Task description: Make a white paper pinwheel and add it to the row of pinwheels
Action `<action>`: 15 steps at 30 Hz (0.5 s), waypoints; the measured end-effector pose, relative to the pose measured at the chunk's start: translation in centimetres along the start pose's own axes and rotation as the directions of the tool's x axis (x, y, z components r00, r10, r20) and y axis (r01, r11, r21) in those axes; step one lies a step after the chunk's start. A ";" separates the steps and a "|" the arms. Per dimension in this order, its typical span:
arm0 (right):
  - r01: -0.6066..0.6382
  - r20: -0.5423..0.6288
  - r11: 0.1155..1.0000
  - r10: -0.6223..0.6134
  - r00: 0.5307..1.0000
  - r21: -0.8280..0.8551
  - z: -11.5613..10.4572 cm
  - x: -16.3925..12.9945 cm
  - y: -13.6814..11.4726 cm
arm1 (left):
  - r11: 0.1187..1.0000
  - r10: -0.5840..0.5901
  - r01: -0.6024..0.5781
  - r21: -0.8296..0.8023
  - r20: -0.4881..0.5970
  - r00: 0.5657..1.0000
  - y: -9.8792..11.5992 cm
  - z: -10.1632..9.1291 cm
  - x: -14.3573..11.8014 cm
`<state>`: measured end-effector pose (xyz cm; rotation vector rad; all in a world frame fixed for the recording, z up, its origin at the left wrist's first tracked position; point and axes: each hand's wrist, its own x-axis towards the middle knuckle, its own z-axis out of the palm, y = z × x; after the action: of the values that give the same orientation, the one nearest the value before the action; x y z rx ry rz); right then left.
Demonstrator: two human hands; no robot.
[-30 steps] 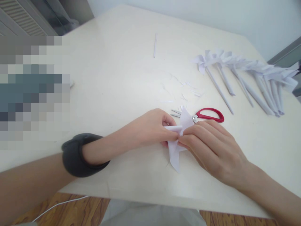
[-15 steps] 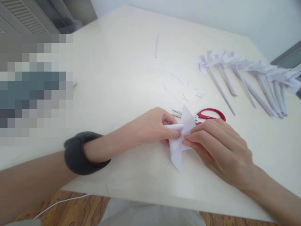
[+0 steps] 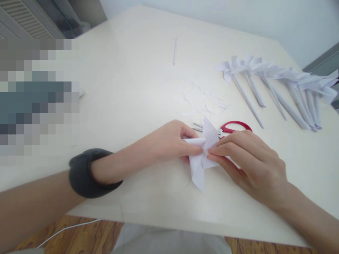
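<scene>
You are holding a white folded paper pinwheel head [image 3: 201, 155] flat against the cream table, near its front edge. One pointed blade is sticking up toward the far side, another is pointing down toward you, and a rolled flap is curling out to the left. Its centre is lying under your fingertips, so the folds there are probably overlapping, though they are hidden.

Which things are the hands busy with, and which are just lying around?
Busy with:
left hand and right hand, both pinching the folded white paper.

Just lying there:
red scissors, paper scraps, finished paper pinwheels, thin paper stick.
</scene>
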<state>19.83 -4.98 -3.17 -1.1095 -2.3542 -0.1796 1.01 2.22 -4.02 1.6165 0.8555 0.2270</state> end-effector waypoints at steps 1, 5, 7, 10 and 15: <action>0.012 0.002 1.000 -0.012 1.000 -0.010 0.0 0.0 0.1 | 1.000 0.002 -0.002 0.004 0.000 1.000 0.0 0.0 0.0; 0.070 0.030 0.995 -0.068 0.997 -0.067 0.0 0.0 0.1 | 1.000 0.010 -0.010 0.019 0.004 1.000 0.0 0.0 0.0; 0.098 0.045 0.991 -0.095 0.994 -0.095 0.0 0.0 0.0 | 1.000 0.014 -0.014 0.026 0.014 1.000 0.0 0.0 0.0; 0.120 0.074 0.986 -0.112 0.991 -0.119 0.0 0.1 -0.3 | 0.999 0.018 -0.020 0.041 0.034 0.999 -0.1 -0.1 0.0; 0.110 0.112 0.989 -0.099 0.989 -0.098 -0.1 0.2 -0.8 | 0.998 0.030 -0.032 0.058 0.045 0.999 -0.3 -0.2 0.1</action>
<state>19.14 -5.37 -2.92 -1.0676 -2.5258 -0.2897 0.86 2.42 -4.30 1.6846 0.8107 0.1888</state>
